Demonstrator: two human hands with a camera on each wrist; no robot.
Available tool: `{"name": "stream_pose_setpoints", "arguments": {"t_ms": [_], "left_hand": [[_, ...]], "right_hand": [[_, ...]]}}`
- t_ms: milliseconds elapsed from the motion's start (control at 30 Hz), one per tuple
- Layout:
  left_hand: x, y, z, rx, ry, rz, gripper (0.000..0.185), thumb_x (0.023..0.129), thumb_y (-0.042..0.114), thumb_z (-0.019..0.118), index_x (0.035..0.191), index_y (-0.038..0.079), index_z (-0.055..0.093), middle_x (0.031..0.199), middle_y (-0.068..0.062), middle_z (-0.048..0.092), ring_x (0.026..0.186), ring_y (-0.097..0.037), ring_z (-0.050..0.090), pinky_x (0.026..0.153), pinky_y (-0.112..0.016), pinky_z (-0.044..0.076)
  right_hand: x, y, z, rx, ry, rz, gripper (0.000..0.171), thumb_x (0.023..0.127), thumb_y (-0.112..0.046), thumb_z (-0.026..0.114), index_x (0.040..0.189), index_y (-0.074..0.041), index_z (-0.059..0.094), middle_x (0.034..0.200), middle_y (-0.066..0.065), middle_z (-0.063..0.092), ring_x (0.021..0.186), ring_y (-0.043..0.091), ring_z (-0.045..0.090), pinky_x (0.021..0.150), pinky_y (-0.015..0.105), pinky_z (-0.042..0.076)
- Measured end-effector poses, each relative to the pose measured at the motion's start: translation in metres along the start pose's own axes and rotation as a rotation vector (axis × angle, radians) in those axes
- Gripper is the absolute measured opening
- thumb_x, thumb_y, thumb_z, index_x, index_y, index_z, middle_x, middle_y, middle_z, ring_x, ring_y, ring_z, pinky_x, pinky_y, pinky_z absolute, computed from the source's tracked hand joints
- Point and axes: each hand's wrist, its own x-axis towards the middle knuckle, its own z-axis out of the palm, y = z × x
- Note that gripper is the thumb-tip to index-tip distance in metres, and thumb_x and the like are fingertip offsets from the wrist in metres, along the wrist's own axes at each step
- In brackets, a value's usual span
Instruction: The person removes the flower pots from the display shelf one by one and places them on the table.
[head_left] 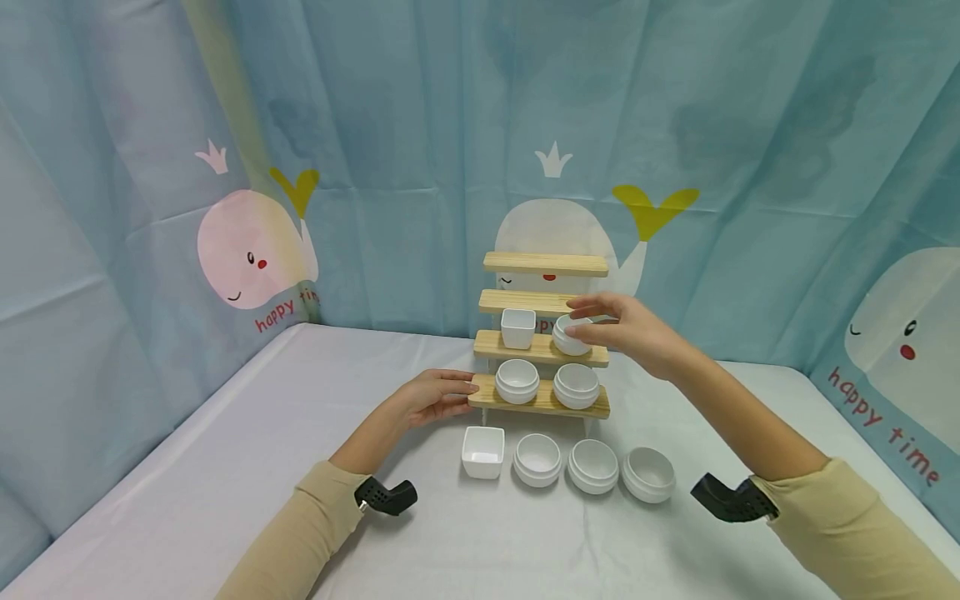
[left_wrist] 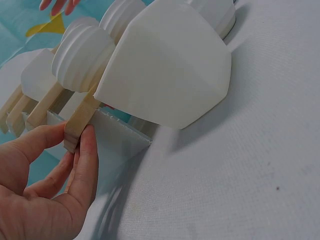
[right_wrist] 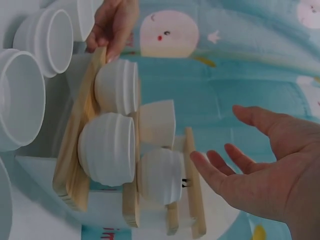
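Observation:
A tiered wooden stand (head_left: 540, 405) stands in the middle of the head view. My left hand (head_left: 435, 396) pinches the left end of its lowest shelf (left_wrist: 82, 117) between thumb and fingers. Two round white ribbed bowls (head_left: 577, 387) sit on that shelf. The second shelf (head_left: 542, 352) bears a square white bowl (head_left: 518, 330) on the left and a round white bowl (head_left: 570, 336) on the right. Beside this round bowl my right hand (head_left: 633, 329) hovers, its fingers spread. In the right wrist view, the right hand (right_wrist: 265, 165) holds nothing and appears apart from the bowl.
On the white tablecloth (head_left: 420, 533) before the stand, a square bowl (head_left: 483, 452) and three round bowls (head_left: 593, 467) form a row. The top shelf (head_left: 545, 264) bears nothing. A blue curtain (head_left: 390, 167) with whale prints hangs behind.

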Motion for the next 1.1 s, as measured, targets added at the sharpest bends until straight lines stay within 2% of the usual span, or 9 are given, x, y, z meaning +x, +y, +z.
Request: {"name": "stream_pose_setpoints", "arguments": {"t_ms": [300, 433, 667, 1100], "left_hand": [[-0.001, 0.000, 0.001, 0.006, 0.010, -0.003, 0.052, 0.102, 0.000, 0.066, 0.150, -0.009, 0.049, 0.114, -0.014, 0.067, 0.083, -0.012, 0.072, 0.077, -0.021, 0.065], [-0.002, 0.000, 0.001, 0.005, 0.013, -0.005, 0.051, 0.102, 0.000, 0.066, 0.150, -0.008, 0.049, 0.116, -0.014, 0.067, 0.083, -0.012, 0.072, 0.077, -0.021, 0.065], [-0.002, 0.000, 0.001, 0.004, 0.020, -0.013, 0.051, 0.103, 0.001, 0.066, 0.150, -0.007, 0.049, 0.114, -0.013, 0.067, 0.082, -0.011, 0.072, 0.075, -0.020, 0.065], [0.000, 0.000, 0.001, 0.004, 0.014, -0.008, 0.052, 0.102, 0.000, 0.066, 0.151, -0.008, 0.048, 0.113, -0.013, 0.066, 0.082, -0.011, 0.072, 0.075, -0.020, 0.065]], "right_hand": [[0.016, -0.005, 0.007, 0.034, -0.013, -0.032, 0.060, 0.103, -0.012, 0.066, 0.155, 0.007, 0.042, 0.155, 0.029, 0.047, 0.141, 0.043, 0.050, 0.118, 0.054, 0.048], [0.023, -0.008, 0.010, 0.036, -0.008, -0.016, 0.061, 0.103, -0.013, 0.068, 0.155, 0.007, 0.042, 0.156, 0.028, 0.045, 0.141, 0.043, 0.050, 0.119, 0.052, 0.048], [0.033, -0.010, 0.013, 0.022, -0.002, 0.005, 0.062, 0.103, -0.014, 0.068, 0.156, 0.006, 0.042, 0.158, 0.028, 0.044, 0.139, 0.043, 0.053, 0.119, 0.052, 0.047], [0.050, -0.014, 0.019, -0.002, -0.002, 0.020, 0.063, 0.103, -0.014, 0.070, 0.156, 0.006, 0.043, 0.158, 0.027, 0.044, 0.141, 0.042, 0.051, 0.121, 0.053, 0.044]]}}
